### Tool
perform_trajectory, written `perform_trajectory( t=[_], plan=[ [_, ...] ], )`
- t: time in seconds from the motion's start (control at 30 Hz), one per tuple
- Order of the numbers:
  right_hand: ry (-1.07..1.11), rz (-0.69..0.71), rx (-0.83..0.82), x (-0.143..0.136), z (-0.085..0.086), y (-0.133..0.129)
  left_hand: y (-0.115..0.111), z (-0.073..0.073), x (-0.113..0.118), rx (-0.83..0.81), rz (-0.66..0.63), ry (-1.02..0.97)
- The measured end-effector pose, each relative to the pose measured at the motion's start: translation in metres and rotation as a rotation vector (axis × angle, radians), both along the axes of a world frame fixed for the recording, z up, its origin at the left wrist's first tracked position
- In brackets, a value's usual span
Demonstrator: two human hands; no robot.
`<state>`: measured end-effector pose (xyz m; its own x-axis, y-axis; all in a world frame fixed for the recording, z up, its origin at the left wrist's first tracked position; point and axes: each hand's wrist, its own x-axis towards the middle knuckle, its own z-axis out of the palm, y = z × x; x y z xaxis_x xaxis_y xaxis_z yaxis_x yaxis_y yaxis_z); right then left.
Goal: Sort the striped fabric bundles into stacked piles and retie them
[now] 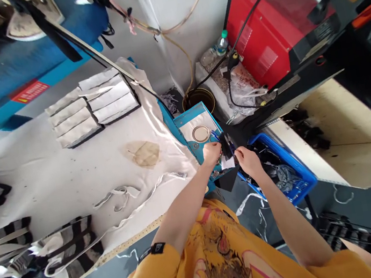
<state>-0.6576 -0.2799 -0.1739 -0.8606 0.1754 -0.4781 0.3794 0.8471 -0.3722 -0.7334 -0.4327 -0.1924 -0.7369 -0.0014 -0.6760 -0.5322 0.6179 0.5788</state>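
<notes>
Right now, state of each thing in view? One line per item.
left hand: closed on the dark piece, over the blue tray
right hand: pinching the dark piece's other side
dark piece: held between both hands, off the table
blue tray: tilted at the table edge, metal ring lying in it
blue crate: holding dark parts
grey stacks: piled in rows
bottle: upright, capped
</notes>
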Motion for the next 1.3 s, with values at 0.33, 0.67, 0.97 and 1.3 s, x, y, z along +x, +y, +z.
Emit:
perform_trajectory(
  t=[0.33, 0.67, 0.97, 1.3],
  plan=[
    [-0.018, 0.165, 0.14, -0.008, -0.012, -0.014, -0.001, 0.02, 0.0, 0.038, -0.101, -0.056],
    [0.123, 0.169, 0.22, -0.011, -0.023, -0.034, -0.084, 0.084, 0.059, 0.086, -0.05, 0.201],
    [0.576, 0.128, -0.073, 0.002, -0.006, -0.027, -0.246, 0.091, 0.175, -0.327, 0.077, 0.167],
    [0.446, 0.659, -0.593, -0.004, 0.019, -0.187, -0.265, 0.07, 0.156, -0.186, -0.011, 0.144]
  ],
)
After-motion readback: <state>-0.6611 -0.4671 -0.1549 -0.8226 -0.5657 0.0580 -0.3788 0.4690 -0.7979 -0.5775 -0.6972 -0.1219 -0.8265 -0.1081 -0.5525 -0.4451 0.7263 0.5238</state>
